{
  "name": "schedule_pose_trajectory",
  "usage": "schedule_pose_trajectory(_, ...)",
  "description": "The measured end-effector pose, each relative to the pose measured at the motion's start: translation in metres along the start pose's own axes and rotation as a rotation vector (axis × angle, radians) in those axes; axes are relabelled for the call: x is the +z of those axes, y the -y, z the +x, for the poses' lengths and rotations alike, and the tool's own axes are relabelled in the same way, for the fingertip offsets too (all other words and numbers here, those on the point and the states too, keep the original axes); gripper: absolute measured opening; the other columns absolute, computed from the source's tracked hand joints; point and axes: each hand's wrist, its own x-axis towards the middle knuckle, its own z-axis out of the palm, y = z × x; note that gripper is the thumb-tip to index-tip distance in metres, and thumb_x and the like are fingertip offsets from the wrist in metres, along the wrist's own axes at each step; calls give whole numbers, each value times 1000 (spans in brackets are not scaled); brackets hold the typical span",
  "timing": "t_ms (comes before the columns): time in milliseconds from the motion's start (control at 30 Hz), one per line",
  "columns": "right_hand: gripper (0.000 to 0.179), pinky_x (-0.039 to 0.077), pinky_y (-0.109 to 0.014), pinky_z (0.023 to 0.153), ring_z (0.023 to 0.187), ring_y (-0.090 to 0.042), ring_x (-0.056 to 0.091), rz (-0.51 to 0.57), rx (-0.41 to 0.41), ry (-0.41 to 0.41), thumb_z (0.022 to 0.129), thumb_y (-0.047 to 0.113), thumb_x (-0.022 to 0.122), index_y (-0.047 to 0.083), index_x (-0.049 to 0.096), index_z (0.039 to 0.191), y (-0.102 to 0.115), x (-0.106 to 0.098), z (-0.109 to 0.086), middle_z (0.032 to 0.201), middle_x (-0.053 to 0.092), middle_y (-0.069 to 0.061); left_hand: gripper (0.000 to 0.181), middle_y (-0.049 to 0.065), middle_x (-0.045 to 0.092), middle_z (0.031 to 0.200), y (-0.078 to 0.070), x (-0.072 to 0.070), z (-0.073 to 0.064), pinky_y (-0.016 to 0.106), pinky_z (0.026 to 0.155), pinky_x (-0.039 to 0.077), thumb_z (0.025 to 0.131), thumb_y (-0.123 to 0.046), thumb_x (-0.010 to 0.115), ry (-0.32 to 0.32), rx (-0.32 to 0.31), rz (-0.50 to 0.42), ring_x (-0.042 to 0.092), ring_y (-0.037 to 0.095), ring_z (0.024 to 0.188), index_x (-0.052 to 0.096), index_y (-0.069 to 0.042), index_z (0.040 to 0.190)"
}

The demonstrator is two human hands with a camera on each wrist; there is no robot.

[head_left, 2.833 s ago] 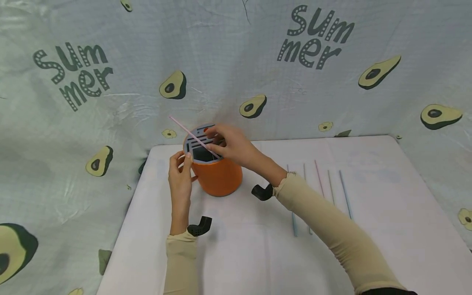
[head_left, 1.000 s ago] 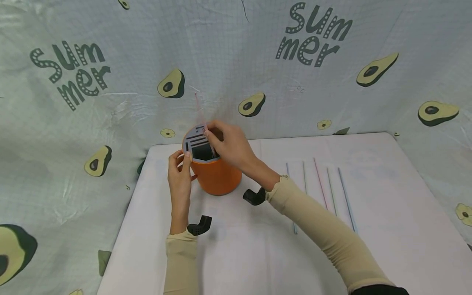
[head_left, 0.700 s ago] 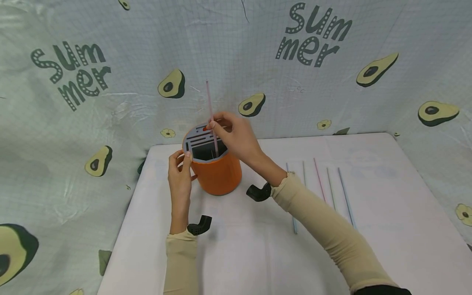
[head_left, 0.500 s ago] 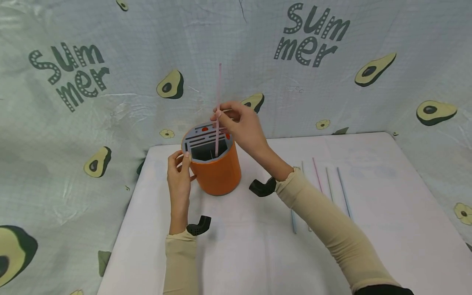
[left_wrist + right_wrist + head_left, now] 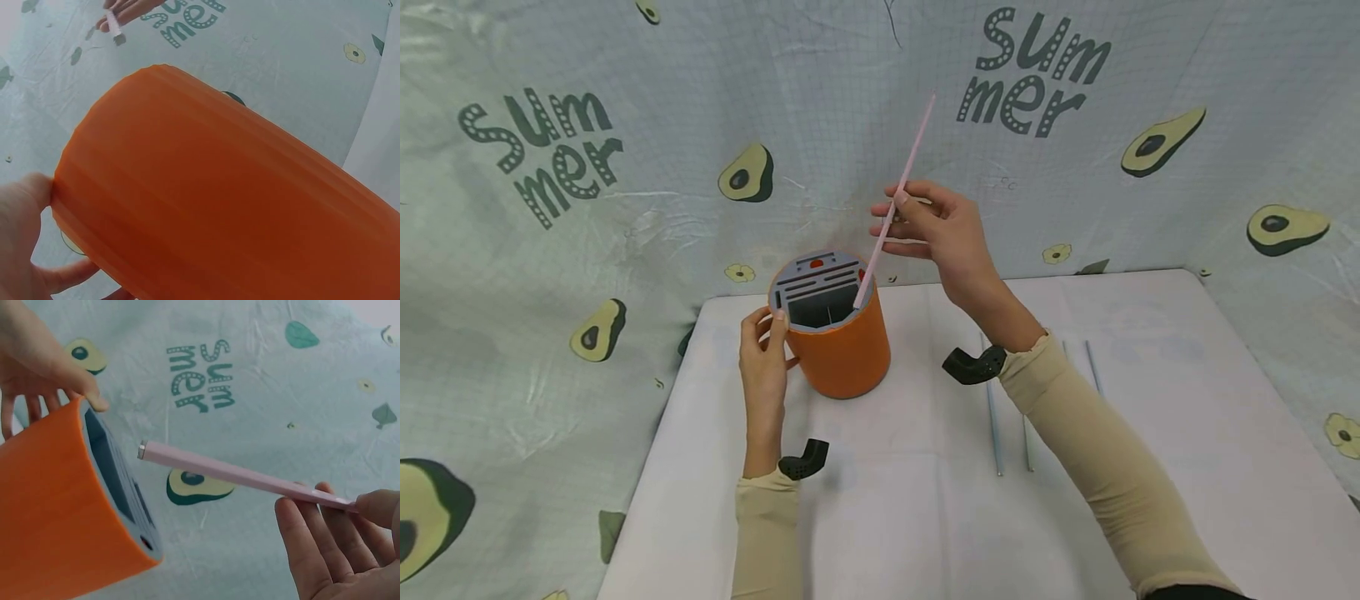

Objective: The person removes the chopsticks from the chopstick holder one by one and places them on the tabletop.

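An orange utensil holder [image 5: 847, 362] with a slotted grey top [image 5: 808, 267] and a large dark compartment stands toward the back of the table. My left hand [image 5: 764, 354] grips its left side, thumb at the rim and fingers round the wall. My right hand [image 5: 943, 229] pinches a pink chopstick [image 5: 891, 212] between thumb and fingers, right of the holder and higher than it. The chopstick slants, thin end up to the right. In the right wrist view, its metal-capped thick end [image 5: 142, 450] is apart from the holder's opening. The left wrist view shows mostly the holder's wall [image 5: 212, 181].
On the white table [image 5: 887, 517], a blue chopstick [image 5: 993, 429], a green one [image 5: 1027, 446] and another blue one [image 5: 1094, 367] lie to the right, partly hidden by the right forearm. A grey avocado-print cloth [image 5: 835, 108] hangs behind the table.
The pink chopstick, earlier with its lower end in the holder's compartment, has swung upright, then risen and moved right with the right hand. The left hand and holder have stayed put.
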Motion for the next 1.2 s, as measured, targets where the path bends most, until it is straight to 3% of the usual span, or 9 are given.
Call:
schedule_pose_trajectory(333, 26, 64, -41, 81, 91, -23, 80, 44, 74, -5, 105, 21, 64, 4, 67, 125, -13, -40, -14, 107, 79, -7, 64, 10, 50, 152, -4, -6, -1, 58, 99, 56, 102, -57, 57, 34, -31, -48, 53, 25, 131, 45, -18, 152)
schedule_pose_trajectory(867, 32, 64, -38, 82, 96, -21, 80, 9, 267, -27, 105, 24, 64, 5, 68, 130, -48, -77, -40, 110, 79, -3, 65, 10, 50, 152, -3, -5, 2, 60, 100, 56, 101, -56, 59, 60, -27, -67, 53, 27, 131, 45, -17, 151)
schedule_pose_trajectory(1200, 36, 64, -37, 83, 94, -18, 80, -90, 493, -39, 106, 20, 61, 2, 60, 137, -86, -98, -61, 106, 79, 3, 64, 10, 50, 152, -2, -4, 1, 60, 100, 56, 102, -57, 58, 56, -27, -66, 52, 26, 130, 45, -18, 151)
